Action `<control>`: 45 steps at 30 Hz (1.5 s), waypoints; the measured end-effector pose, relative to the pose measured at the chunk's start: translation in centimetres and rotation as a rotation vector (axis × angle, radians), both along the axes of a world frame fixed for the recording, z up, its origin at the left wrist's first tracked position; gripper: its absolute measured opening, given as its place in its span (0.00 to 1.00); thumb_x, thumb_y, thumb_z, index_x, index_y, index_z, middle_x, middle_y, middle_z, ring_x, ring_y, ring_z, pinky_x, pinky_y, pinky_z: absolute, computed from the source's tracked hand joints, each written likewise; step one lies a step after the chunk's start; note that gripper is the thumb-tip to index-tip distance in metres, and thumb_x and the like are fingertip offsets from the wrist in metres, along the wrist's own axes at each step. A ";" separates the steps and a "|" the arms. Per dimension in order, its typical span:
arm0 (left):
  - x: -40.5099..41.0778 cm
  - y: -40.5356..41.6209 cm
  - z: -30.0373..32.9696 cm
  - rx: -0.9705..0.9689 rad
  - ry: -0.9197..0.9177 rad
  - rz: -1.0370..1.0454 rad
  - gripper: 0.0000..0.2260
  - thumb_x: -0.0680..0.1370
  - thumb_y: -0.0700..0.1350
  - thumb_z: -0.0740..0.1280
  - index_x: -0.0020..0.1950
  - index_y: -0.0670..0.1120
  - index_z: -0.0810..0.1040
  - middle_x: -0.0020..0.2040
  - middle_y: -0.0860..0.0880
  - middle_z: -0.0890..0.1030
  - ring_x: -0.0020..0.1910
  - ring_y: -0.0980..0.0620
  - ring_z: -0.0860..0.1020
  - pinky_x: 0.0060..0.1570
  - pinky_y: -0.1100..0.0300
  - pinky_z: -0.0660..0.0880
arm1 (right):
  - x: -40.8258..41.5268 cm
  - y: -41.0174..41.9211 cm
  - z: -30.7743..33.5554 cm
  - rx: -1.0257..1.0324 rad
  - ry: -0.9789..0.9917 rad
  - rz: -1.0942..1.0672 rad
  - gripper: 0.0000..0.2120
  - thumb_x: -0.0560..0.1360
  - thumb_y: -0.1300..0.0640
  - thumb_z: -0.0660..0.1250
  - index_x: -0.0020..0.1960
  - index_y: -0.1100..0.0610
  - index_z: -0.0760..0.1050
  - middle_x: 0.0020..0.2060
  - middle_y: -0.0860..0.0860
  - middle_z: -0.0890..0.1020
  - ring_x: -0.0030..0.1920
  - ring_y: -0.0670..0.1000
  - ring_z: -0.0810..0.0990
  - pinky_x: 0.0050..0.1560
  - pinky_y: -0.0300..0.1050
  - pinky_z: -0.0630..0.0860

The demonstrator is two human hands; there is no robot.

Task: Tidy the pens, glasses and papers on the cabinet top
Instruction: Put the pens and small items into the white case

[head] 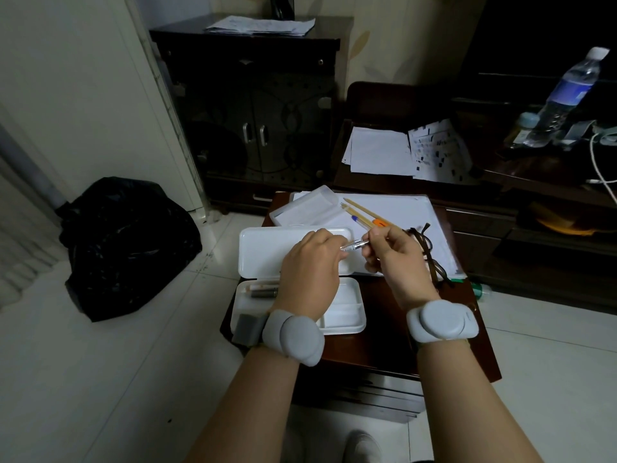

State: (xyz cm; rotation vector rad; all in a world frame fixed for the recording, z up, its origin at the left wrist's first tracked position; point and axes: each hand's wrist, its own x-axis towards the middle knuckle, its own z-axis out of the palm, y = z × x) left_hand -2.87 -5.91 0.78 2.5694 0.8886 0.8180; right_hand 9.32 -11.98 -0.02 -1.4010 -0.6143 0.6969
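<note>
Both hands on one clear pen above the open pencil case.

I see my left hand (309,262) pinching the clear pen (354,245) at its tip, my right hand (395,259) gripping its barrel — both grips closed on it. Other pens (364,213) lie on the papers (400,212); the glasses (429,253) rest beside my right hand on the worktop (384,345); the pencil case (347,309) sits under my left wrist.
</note>
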 end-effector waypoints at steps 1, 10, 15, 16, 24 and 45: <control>-0.1 0.1 0.1 -0.016 0.006 0.009 0.09 0.80 0.44 0.61 0.56 0.47 0.78 0.51 0.50 0.78 0.52 0.50 0.74 0.47 0.59 0.69 | -0.1 0.0 0.0 0.001 -0.010 0.002 0.11 0.81 0.60 0.58 0.41 0.59 0.73 0.29 0.52 0.74 0.27 0.45 0.69 0.30 0.37 0.69; -2.1 1.8 -0.1 -0.195 0.075 0.080 0.04 0.76 0.41 0.67 0.47 0.48 0.80 0.42 0.54 0.77 0.47 0.53 0.74 0.47 0.58 0.72 | 0.6 0.0 -0.4 -0.010 -0.016 -0.149 0.08 0.78 0.54 0.63 0.44 0.57 0.76 0.29 0.51 0.73 0.29 0.46 0.69 0.30 0.37 0.69; -3.2 2.2 -1.2 -0.340 0.142 0.068 0.06 0.72 0.37 0.70 0.43 0.48 0.82 0.39 0.55 0.76 0.44 0.52 0.76 0.48 0.54 0.76 | 0.9 0.0 -0.8 -0.032 -0.060 -0.205 0.09 0.78 0.53 0.64 0.46 0.58 0.77 0.31 0.50 0.74 0.30 0.46 0.70 0.32 0.39 0.70; -3.4 2.1 -1.3 -0.352 0.173 0.066 0.06 0.72 0.37 0.70 0.42 0.49 0.82 0.38 0.55 0.76 0.44 0.53 0.77 0.48 0.55 0.76 | 1.0 0.0 -0.9 -0.036 -0.064 -0.204 0.09 0.78 0.53 0.64 0.47 0.58 0.77 0.31 0.50 0.74 0.30 0.46 0.70 0.33 0.40 0.70; -3.6 2.1 -2.0 -0.401 0.348 0.048 0.04 0.71 0.39 0.73 0.44 0.47 0.83 0.42 0.50 0.81 0.45 0.50 0.79 0.49 0.55 0.77 | 1.0 0.0 -1.0 -0.043 -0.068 -0.195 0.12 0.78 0.52 0.64 0.50 0.62 0.77 0.32 0.50 0.74 0.32 0.47 0.71 0.34 0.40 0.70; -3.6 2.5 -2.4 -0.335 0.415 0.089 0.07 0.75 0.36 0.65 0.45 0.45 0.82 0.48 0.49 0.83 0.49 0.50 0.79 0.45 0.62 0.72 | 1.4 0.5 -1.0 -0.049 -0.080 -0.213 0.09 0.77 0.52 0.64 0.40 0.54 0.77 0.34 0.52 0.73 0.36 0.48 0.70 0.41 0.44 0.71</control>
